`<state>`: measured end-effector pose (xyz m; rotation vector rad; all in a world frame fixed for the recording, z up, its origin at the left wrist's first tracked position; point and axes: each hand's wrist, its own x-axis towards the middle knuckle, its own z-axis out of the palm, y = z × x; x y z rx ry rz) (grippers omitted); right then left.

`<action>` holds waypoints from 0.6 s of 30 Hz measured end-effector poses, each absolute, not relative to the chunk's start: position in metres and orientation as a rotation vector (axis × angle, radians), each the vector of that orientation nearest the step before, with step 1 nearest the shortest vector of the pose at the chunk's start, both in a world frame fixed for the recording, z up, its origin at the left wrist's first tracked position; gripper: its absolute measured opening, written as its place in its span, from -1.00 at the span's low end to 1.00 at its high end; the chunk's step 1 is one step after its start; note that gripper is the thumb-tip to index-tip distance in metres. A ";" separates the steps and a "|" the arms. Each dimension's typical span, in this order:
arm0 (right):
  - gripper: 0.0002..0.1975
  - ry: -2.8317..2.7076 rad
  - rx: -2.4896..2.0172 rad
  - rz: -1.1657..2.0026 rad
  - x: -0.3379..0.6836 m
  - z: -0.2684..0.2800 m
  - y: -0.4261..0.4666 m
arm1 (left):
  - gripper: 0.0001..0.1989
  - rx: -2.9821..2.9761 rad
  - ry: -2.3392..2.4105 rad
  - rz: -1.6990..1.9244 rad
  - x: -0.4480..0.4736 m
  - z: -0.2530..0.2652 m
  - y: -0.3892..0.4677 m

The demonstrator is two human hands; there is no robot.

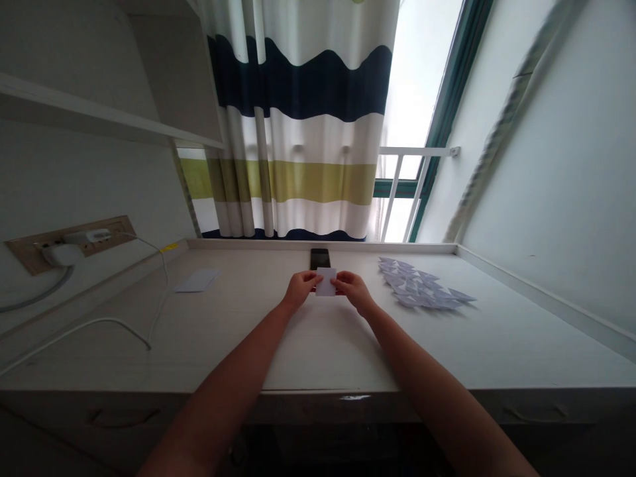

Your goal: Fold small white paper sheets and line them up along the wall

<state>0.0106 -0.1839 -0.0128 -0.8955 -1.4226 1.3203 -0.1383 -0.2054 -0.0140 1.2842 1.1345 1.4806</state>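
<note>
A small white sheet of paper (326,283) is held up between my two hands, above the middle of the desk. My left hand (299,289) pinches its left edge, thumb in front and fingers behind. On the opposite edge, my right hand (354,290) grips it the same way. Just beyond the paper lies a black phone (320,257), its near end partly covered by the sheet. To the right rests a spread of several folded white paper triangles (422,286). At the left is a flat stack of white paper (197,280).
The white desk (238,331) has a raised rim along its back and sides. A white cable (161,291) runs from the wall socket (74,242) onto the left side. A shelf (99,112) overhangs the left. A striped curtain (298,132) hangs behind, beside a window.
</note>
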 end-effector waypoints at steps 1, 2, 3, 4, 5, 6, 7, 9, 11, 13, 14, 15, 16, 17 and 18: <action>-0.78 -1.421 -0.889 1.320 0.011 -0.013 -0.183 | -0.77 1.290 1.137 1.478 -0.138 -0.014 -0.205; -0.77 -1.419 -0.883 1.321 0.011 -0.014 -0.183 | -0.77 1.296 1.140 1.475 -0.138 -0.014 -0.206; -0.76 -1.416 -0.878 1.324 0.011 -0.014 -0.182 | -0.77 1.302 1.144 1.472 -0.138 -0.014 -0.206; -0.75 -1.414 -0.875 1.328 0.011 -0.015 -0.182 | -0.77 1.309 1.147 1.468 -0.138 -0.013 -0.207; -0.75 -1.413 -0.875 1.332 0.011 -0.015 -0.182 | -0.77 1.315 1.150 1.464 -0.138 -0.013 -0.207; -0.75 -1.414 -0.874 1.335 0.011 -0.016 -0.181 | -0.77 1.320 1.153 1.461 -0.138 -0.013 -0.208; -0.75 -1.414 -0.873 1.336 0.011 -0.016 -0.181 | -0.77 1.323 1.155 1.457 -0.138 -0.013 -0.208; -0.75 -1.416 -0.873 1.340 0.011 -0.016 -0.181 | -0.77 1.329 1.158 1.456 -0.139 -0.013 -0.207; -0.76 -1.413 -0.879 1.344 0.011 -0.015 -0.182 | -0.77 1.328 1.160 1.461 -0.139 -0.014 -0.206; -0.77 -1.410 -0.885 1.350 0.012 -0.014 -0.183 | -0.77 1.327 1.164 1.464 -0.139 -0.014 -0.206; -0.77 -1.410 -0.885 1.356 0.012 -0.013 -0.184 | -0.77 1.329 1.167 1.465 -0.139 -0.014 -0.206; -0.78 -1.411 -0.882 1.365 0.012 -0.012 -0.184 | -0.77 1.334 1.171 1.466 -0.139 -0.013 -0.206; -0.78 -1.415 -0.879 1.376 0.013 -0.011 -0.185 | -0.78 1.340 1.177 1.469 -0.139 -0.013 -0.207; -0.79 -1.418 -0.878 1.389 0.014 -0.010 -0.186 | -0.78 1.348 1.182 1.471 -0.139 -0.012 -0.208; -0.79 -1.419 -0.878 1.399 0.014 -0.009 -0.187 | -0.78 1.355 1.189 1.470 -0.138 -0.011 -0.209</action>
